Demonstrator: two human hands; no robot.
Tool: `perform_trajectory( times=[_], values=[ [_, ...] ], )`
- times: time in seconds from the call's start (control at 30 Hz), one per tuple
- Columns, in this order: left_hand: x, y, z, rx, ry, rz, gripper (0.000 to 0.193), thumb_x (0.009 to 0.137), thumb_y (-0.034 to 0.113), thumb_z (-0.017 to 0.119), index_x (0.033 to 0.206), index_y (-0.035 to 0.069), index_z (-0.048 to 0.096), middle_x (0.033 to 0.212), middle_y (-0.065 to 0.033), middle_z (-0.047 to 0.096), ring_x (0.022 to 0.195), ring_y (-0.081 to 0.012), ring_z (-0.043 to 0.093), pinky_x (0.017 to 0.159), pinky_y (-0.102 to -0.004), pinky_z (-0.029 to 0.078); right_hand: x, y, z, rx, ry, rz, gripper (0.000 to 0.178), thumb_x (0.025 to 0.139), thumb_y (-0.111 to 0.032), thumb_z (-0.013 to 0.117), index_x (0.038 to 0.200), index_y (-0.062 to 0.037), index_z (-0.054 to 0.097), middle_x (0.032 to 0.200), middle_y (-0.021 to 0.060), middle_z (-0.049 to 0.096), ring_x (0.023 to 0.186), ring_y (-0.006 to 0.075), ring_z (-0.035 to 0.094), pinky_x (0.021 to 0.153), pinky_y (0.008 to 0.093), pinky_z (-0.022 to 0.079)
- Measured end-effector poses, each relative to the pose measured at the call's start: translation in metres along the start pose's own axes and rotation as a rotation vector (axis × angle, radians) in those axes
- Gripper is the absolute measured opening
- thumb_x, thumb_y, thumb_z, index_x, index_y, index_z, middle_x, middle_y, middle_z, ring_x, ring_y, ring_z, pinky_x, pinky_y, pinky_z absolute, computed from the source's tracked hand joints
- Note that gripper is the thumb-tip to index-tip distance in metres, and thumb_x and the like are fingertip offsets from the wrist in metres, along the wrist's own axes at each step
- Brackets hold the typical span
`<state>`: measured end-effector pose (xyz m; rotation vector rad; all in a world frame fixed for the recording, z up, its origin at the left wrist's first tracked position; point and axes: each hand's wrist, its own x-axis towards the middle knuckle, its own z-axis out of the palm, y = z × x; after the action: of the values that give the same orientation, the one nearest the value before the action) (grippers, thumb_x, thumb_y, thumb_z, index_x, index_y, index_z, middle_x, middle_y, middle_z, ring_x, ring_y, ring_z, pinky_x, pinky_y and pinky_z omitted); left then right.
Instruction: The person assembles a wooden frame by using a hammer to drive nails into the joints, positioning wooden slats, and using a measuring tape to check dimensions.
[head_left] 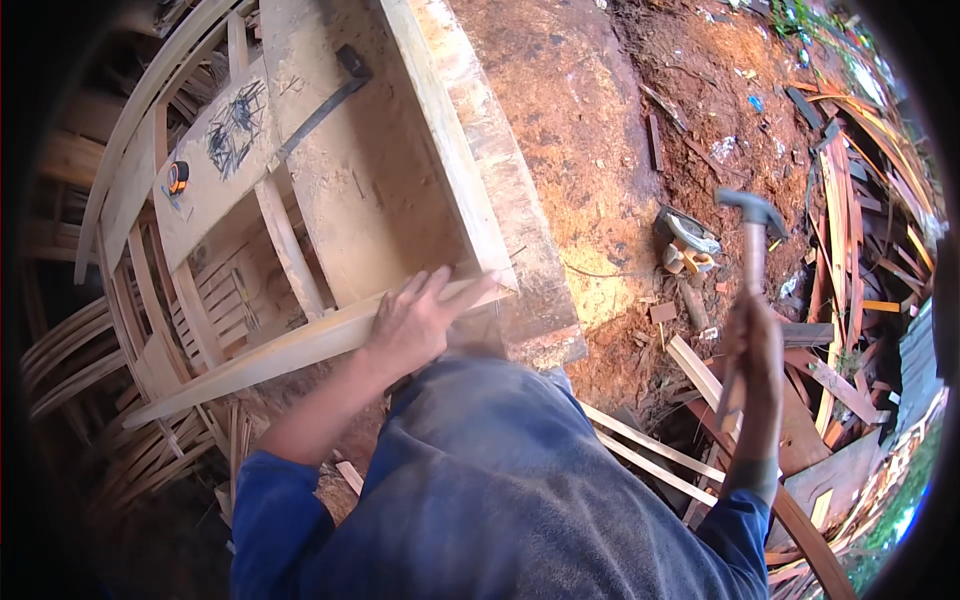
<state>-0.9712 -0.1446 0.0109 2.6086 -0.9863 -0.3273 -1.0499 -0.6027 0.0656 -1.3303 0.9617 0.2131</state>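
Note:
My right hand [752, 345] is raised at the right, wrapped round the handle of a hammer [753, 250] with its dark metal head up. My left hand [412, 318] grips a pale wooden rail [270, 350] near the corner of a wooden frame, its fingers over the top and reaching toward the joint. There the rail meets a second pale board [445, 140] that runs away from me. A thin nail-like piece stands by that corner, too small to make out well.
Inside the frame, a panel carries a pile of nails [236, 128], an orange-and-black tape measure [178, 177] and a dark L-shaped tool [320, 120]. A worn bench edge [535, 240] lies beyond the corner. Wood scraps [840, 240] cover the reddish ground at right.

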Motion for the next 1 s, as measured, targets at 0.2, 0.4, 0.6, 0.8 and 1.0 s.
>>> perform_trajectory(
  times=[0.2, 0.4, 0.6, 0.8, 1.0],
  values=[
    [-0.049, -0.031, -0.02, 0.24, 0.192, -0.092, 0.067, 0.079, 0.021, 0.078, 0.14, 0.01, 0.053, 0.125, -0.0177, 0.065, 0.105, -0.0393, 0.067, 0.096, -0.0486, 0.053, -0.013, 0.0, 0.037, 0.305, 0.169, -0.315, 0.029, 0.107, -0.038, 0.049, 0.093, -0.0122, 0.048, 0.07, -0.0059, 0.044, 0.051, 0.0023, 0.04, 0.042, 0.0205, 0.036],
    [-0.071, -0.045, -0.008, 0.038, -0.007, -0.236, 0.045, 0.077, 0.013, 0.076, 0.117, 0.004, 0.056, 0.118, -0.0139, 0.067, 0.104, -0.0339, 0.067, 0.085, -0.0461, 0.056, -0.066, 0.029, 0.102, -0.346, -0.467, 0.325, 0.028, 0.104, -0.036, 0.053, 0.094, -0.01, 0.052, 0.066, -0.0039, 0.05, 0.048, 0.0072, 0.045, 0.043, 0.0235, 0.038],
    [-0.071, -0.045, -0.008, 0.042, 0.031, -0.221, 0.045, 0.075, 0.011, 0.075, 0.116, 0.003, 0.057, 0.117, -0.0146, 0.067, 0.102, -0.0338, 0.067, 0.084, -0.046, 0.056, -0.036, 0.02, 0.007, 0.096, -0.026, 0.09, 0.031, 0.107, -0.04, 0.047, 0.097, -0.0105, 0.049, 0.062, -0.0041, 0.043, 0.041, 0.0068, 0.039, 0.033, 0.0219, 0.034],
    [-0.05, -0.04, -0.034, -0.156, -0.126, -0.271, 0.045, 0.084, 0.034, 0.075, 0.115, 0.003, 0.062, 0.115, -0.0148, 0.069, 0.103, -0.0354, 0.068, 0.086, -0.0457, 0.054, -0.037, 0.037, -0.002, 0.183, -0.036, 0.069, 0.037, 0.109, -0.044, 0.039, 0.109, -0.01, 0.052, 0.061, -0.0025, 0.037, 0.038, 0.0075, 0.034, 0.033, 0.025, 0.032],
    [-0.019, -0.036, -0.023, -0.272, -0.03, -0.194, 0.061, 0.083, 0.049, 0.076, 0.121, 0.003, 0.062, 0.117, -0.0169, 0.068, 0.107, -0.0374, 0.066, 0.092, -0.0464, 0.052, -0.056, 0.066, 0.049, 0.093, -0.163, 0.26, 0.036, 0.105, -0.045, 0.048, 0.098, -0.0098, 0.049, 0.061, -0.0001, 0.043, 0.04, 0.0109, 0.038, 0.034, 0.0269, 0.033]
  ],
)
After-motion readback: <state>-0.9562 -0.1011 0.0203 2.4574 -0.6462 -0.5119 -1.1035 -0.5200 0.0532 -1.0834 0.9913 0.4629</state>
